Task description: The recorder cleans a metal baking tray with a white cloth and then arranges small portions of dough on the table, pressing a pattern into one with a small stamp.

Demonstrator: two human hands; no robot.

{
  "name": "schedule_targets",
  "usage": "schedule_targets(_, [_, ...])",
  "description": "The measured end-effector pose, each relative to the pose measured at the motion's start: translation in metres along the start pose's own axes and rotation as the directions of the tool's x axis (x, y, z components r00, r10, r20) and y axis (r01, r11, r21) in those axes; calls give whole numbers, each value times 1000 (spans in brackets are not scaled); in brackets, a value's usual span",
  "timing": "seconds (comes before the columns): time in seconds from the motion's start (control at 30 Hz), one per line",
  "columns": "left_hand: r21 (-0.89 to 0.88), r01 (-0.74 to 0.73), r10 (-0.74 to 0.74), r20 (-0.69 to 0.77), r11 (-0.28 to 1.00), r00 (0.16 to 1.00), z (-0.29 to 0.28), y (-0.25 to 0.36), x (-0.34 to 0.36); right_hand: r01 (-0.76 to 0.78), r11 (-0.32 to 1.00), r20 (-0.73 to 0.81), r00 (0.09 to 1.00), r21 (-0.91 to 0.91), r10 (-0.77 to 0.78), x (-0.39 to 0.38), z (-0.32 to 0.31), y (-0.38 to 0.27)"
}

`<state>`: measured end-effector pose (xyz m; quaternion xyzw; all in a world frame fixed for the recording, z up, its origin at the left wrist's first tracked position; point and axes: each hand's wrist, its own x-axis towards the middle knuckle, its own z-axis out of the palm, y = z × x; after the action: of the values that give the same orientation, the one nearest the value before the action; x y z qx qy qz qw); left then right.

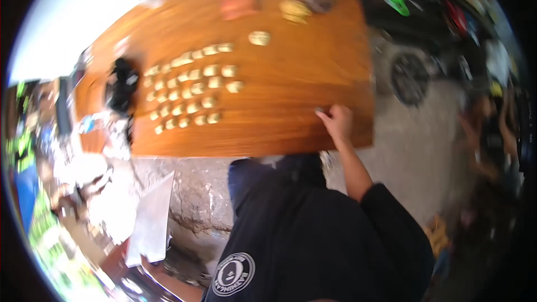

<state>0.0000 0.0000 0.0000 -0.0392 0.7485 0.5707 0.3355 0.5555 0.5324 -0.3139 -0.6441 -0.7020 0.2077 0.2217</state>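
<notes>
In the head view, the left hand (151, 267) grips a flat pale board (151, 218) beside the table (302, 84). The right hand (339, 123), fingers curled in, pinches a small dark thing (319, 110) over the table, too blurry to name.

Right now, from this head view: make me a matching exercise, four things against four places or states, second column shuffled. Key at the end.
Things:
1. left hand
2. right hand
3. pale pieces
4. reddish item

Places or states:
A. mostly in rows, toward the left of the wooden table
B. near the table's near right corner
C. gripping the lower end of a pale sheet
D. toward the table's far edge, left of a yellow item

Pairs: 1-C, 2-B, 3-A, 4-D
</notes>
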Motion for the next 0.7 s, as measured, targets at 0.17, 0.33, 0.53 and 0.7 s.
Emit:
schedule_targets(0.17, [-181,-163,80,-394,970,916,4,-11,-45,-187,982,-33,982,-24,186,-8,-2,50])
schedule_targets(0.33, [-325,-277,204,-242,904,949,-17,-53,-20,-61,996,-149,986,67,70,32,0,142])
schedule_targets(0.53, [-119,-253,231,-170,960,958,2,-77,34,-283,938,-61,959,-202,276,32,-32,166])
schedule_targets(0.7, [-106,-52,43,-89,993,995,65,-59,60,-202,978,29,979,42,201,44,-39,206])
